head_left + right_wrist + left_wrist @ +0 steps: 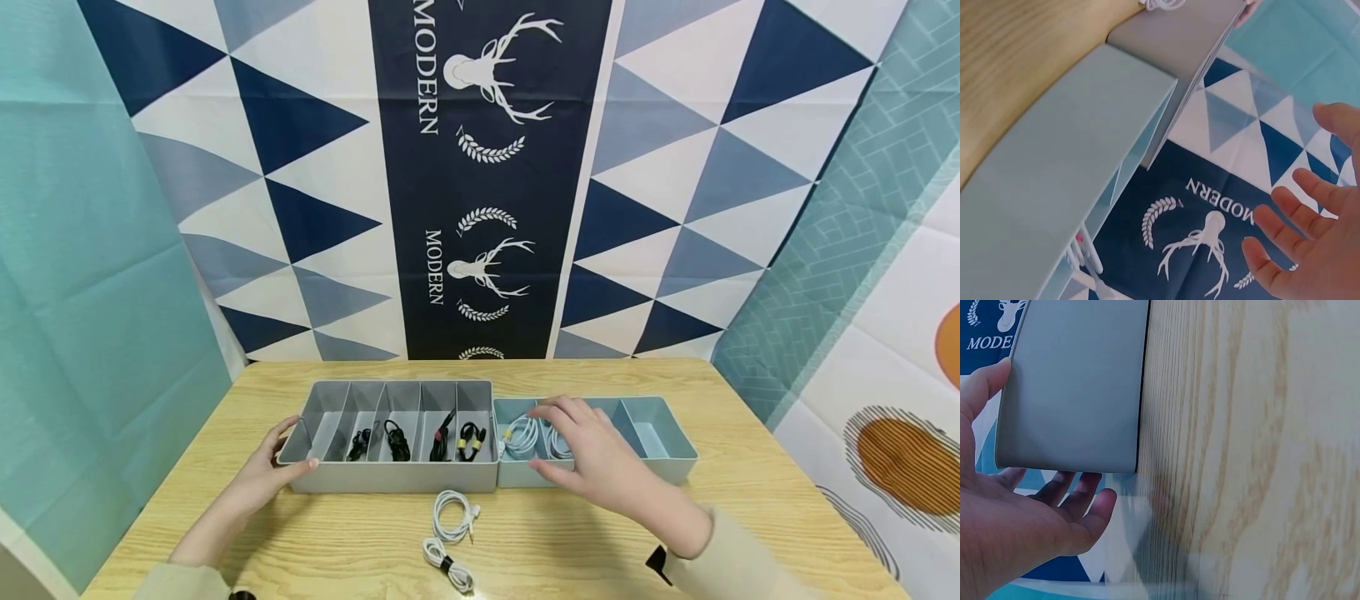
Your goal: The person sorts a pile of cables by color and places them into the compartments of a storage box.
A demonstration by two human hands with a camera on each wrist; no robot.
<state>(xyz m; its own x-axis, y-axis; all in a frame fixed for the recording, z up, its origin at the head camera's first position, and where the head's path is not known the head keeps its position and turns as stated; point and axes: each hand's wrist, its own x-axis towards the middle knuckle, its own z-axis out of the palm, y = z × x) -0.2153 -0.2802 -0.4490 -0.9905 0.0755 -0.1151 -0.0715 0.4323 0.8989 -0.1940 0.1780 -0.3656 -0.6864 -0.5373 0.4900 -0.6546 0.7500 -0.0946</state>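
My left hand (258, 475) holds the left end of a grey divided box (397, 478), its thumb at the front rim and its fingers along the end wall. In the left wrist view the little finger stands off the wall. Coiled black cables (397, 440) lie in several of the grey compartments. My right hand (588, 446) hovers over a light blue divided box (667, 472), fingers spread and holding nothing. White coiled cables (521, 435) fill the blue box's left compartments, partly hidden behind that hand.
Two white coiled cables lie on the wooden table in front of the boxes: one loose coil (452, 517) and one bundle with a black tie (448, 565). Both boxes stand end to end near patterned cloth (315, 208) at the back. A small black piece (657, 562) shows beside the right sleeve.
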